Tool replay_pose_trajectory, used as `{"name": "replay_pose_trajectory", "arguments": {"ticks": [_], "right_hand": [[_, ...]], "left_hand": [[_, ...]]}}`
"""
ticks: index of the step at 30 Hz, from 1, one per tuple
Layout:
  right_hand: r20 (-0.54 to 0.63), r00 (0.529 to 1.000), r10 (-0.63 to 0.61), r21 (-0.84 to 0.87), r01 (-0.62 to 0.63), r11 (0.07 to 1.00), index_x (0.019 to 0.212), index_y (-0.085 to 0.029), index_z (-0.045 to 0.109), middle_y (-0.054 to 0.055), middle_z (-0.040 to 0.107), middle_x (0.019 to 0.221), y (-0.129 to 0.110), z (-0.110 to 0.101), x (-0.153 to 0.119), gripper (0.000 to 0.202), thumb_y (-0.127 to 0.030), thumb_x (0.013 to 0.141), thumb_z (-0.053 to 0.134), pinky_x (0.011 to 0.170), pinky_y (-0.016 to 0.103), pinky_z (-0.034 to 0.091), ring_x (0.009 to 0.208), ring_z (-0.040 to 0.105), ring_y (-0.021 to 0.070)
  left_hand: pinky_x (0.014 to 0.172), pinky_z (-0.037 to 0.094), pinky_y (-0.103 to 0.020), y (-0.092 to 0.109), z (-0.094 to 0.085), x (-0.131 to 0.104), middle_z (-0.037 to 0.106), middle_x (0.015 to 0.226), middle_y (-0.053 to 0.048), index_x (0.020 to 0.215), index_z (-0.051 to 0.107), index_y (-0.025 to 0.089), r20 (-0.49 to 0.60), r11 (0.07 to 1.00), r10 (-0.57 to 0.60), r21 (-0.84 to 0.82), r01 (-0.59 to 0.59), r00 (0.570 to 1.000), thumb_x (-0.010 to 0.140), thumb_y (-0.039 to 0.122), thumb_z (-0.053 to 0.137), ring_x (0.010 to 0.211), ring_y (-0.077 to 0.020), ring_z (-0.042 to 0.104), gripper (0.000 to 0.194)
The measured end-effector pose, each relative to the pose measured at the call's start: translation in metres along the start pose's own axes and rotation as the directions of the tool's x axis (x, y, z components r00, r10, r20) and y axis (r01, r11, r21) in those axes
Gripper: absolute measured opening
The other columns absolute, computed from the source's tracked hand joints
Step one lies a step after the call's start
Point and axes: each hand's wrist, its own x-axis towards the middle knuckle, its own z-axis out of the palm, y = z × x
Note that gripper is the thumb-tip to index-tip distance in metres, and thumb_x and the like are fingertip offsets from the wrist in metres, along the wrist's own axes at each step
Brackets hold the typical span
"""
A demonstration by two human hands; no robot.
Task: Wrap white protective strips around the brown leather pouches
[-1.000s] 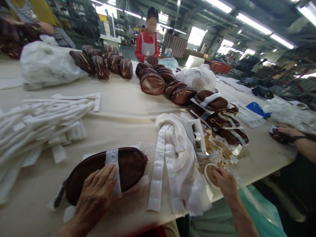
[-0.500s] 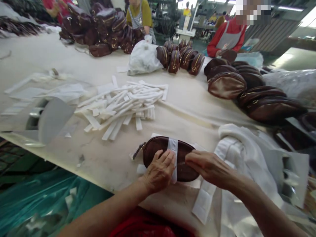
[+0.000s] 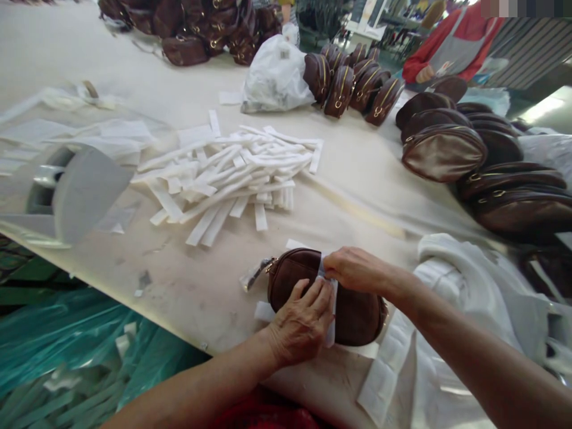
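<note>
A dark brown zippered pouch [image 3: 357,316] lies on the table before me, with a white strip [image 3: 331,333] wrapped across its middle. My left hand [image 3: 304,319] rests on the pouch and strip, its fingers slightly spread and pressing down. At the strip's upper end, my right hand [image 3: 342,266] is closed in a pinch; its fingertips partly cover the strip. A zipper pull [image 3: 257,274] in clear wrapping sticks out at the pouch's left end. Under the pouch, white pieces [image 3: 264,311] show at its edges.
Beyond my hands lies a heap of white strips [image 3: 236,173]. A tape dispenser [image 3: 84,190] stands left. Brown pouches [image 3: 442,152] are stacked right, near a white cloth-like roll [image 3: 447,274]. A white plastic bag [image 3: 277,74] sits farther back. A co-worker in red [image 3: 465,44] stands across the table.
My right hand has moved from the pouch's right side up and left to the strip's upper end. My left hand stays on the pouch. The camera view has tilted downward.
</note>
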Motion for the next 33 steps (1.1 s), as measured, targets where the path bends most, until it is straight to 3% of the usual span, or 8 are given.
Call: {"name": "replay_pose_trajectory", "arguments": {"ticks": [4,9,14,17,20,24,29,33], "right_hand": [[0.053,0.998,0.023,0.199,-0.033,0.979,0.065,-0.02,0.07,-0.001,0.062,0.052,0.007,-0.006,0.01,0.015,-0.013,0.071,0.059,0.05,0.019,0.033,0.053,0.056,0.0107],[0.109,0.975,0.193,0.374,-0.22,0.901,0.075,-0.017,0.065,-0.006,0.053,0.048,0.022,-0.003,0.017,0.013,-0.021,0.063,0.068,0.04,0.018,0.031,0.042,0.052,0.0099],[0.032,0.973,0.226,0.491,-0.213,0.845,0.073,-0.018,0.062,-0.007,0.055,0.054,0.043,0.007,0.021,0.021,-0.029,0.06,0.074,0.045,0.019,0.035,0.048,0.053,0.0098],[-0.081,0.957,0.28,0.521,-0.199,0.83,0.08,-0.018,0.066,-0.004,0.059,0.058,0.048,0.018,0.013,0.018,-0.031,0.069,0.069,0.052,0.021,0.041,0.054,0.055,0.0112],[-0.36,0.854,0.376,0.489,-0.171,0.856,0.092,-0.018,0.066,0.002,0.065,0.076,0.034,0.038,-0.006,0.018,-0.025,0.083,0.052,0.068,0.026,0.046,0.07,0.06,0.0147],[-0.726,0.679,0.109,0.281,0.149,0.948,0.097,-0.02,0.067,0.008,0.067,0.096,-0.001,0.076,-0.031,0.027,-0.015,0.088,0.042,0.084,0.032,0.047,0.091,0.06,0.0183],[-0.814,0.578,0.062,0.184,0.156,0.97,0.103,-0.018,0.066,0.008,0.068,0.099,-0.021,0.107,-0.035,0.031,-0.01,0.089,0.04,0.085,0.036,0.048,0.096,0.057,0.0201],[-0.847,0.521,-0.108,-0.039,0.142,0.989,0.113,-0.018,0.063,0.01,0.066,0.108,-0.021,0.115,-0.036,0.032,-0.014,0.09,0.042,0.088,0.04,0.047,0.103,0.054,0.0237]], "left_hand": [[0.099,0.034,-0.046,0.0,0.002,0.0,0.051,0.13,-0.018,0.123,0.051,0.005,0.005,1.0,-0.006,-0.012,0.006,1.0,0.09,0.023,0.042,0.122,-0.0295,0.046,0.039],[0.099,0.034,-0.046,0.0,0.002,-0.001,0.052,0.13,-0.018,0.124,0.05,0.004,-0.017,1.0,-0.01,-0.005,0.01,1.0,0.091,0.024,0.041,0.123,-0.0295,0.045,0.04],[0.098,0.033,-0.046,-0.001,0.002,-0.001,0.055,0.126,-0.016,0.121,0.053,0.005,-0.04,1.0,-0.004,0.001,0.004,0.999,0.091,0.022,0.038,0.119,-0.0287,0.047,0.037],[0.099,0.032,-0.045,0.0,0.002,0.0,0.056,0.125,-0.015,0.119,0.054,0.006,-0.054,1.0,-0.011,0.017,0.012,0.998,0.091,0.022,0.041,0.119,-0.028,0.047,0.035],[0.099,0.031,-0.044,0.0,0.001,0.001,0.055,0.126,-0.014,0.119,0.054,0.006,-0.06,1.0,-0.007,0.027,0.008,0.998,0.09,0.022,0.041,0.119,-0.0277,0.046,0.035],[0.098,0.031,-0.043,0.0,0.001,0.0,0.055,0.124,-0.016,0.12,0.053,0.005,-0.068,1.0,-0.005,-0.001,0.005,0.998,0.089,0.02,0.039,0.118,-0.0279,0.046,0.038],[0.089,0.039,-0.04,0.0,0.004,-0.004,0.06,0.109,-0.015,0.104,0.058,0.007,-0.202,0.998,0.046,-0.035,-0.054,0.978,0.09,0.021,0.04,0.105,-0.0259,0.052,0.027],[0.083,0.043,-0.037,0.001,0.004,-0.005,0.06,0.095,-0.011,0.09,0.057,0.01,-0.245,0.995,0.028,-0.088,-0.051,0.969,0.092,0.017,0.037,0.092,-0.0225,0.054,0.021]]}}
